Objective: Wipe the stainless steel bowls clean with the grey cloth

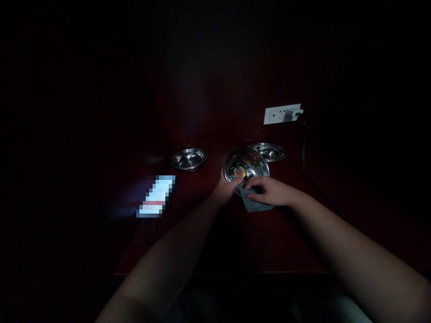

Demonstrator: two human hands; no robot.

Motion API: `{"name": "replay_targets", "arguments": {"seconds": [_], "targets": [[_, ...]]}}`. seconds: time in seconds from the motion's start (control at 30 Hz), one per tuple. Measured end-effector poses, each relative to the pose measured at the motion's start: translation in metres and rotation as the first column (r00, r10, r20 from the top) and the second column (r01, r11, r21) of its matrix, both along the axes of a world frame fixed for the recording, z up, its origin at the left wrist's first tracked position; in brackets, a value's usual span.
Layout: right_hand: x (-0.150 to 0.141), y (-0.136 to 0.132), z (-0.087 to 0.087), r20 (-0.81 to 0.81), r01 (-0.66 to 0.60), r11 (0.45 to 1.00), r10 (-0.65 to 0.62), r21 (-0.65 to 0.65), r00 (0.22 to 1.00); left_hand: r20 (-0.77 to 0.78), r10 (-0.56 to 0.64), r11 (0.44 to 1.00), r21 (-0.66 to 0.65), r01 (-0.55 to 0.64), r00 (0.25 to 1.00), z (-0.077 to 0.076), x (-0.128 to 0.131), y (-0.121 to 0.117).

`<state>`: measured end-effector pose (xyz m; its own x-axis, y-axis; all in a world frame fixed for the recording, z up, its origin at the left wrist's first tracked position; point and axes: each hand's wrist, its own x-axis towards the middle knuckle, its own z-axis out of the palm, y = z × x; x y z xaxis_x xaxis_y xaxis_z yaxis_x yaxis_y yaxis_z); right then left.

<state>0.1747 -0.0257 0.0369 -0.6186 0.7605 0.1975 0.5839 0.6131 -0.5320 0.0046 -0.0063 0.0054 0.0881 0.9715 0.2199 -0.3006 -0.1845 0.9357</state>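
Observation:
A shiny steel bowl (257, 167) with a round yellow and red sticker inside is tilted toward me. My left hand (225, 188) grips its left rim, the thumb lying over the near edge. At the bowl's near right side, my right hand (269, 190) is closed on a grey-green cloth (257, 205), which hangs below the fingers. The cloth lies against the bowl's near rim. The bowl's underside and the fingertips of my left hand are hidden.
On the dark red table (269, 251) a shallow steel dish (189, 159) stands back left, and a steel plate or lid (271, 152) lies behind the bowl. A lit, blurred phone (156, 197) is at left. A plug sits in the wall socket (282, 114), its cable trailing down right.

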Motion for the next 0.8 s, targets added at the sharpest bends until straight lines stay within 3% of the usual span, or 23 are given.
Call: {"name": "replay_targets", "arguments": {"seconds": [0.8], "targets": [[-0.0015, 0.0011, -0.0024, 0.021, -0.061, 0.998, 0.060, 0.026, 0.998, 0.024, 0.005, 1.000, -0.016, -0.004, 1.000, -0.0033, 0.0002, 0.0046]]}}
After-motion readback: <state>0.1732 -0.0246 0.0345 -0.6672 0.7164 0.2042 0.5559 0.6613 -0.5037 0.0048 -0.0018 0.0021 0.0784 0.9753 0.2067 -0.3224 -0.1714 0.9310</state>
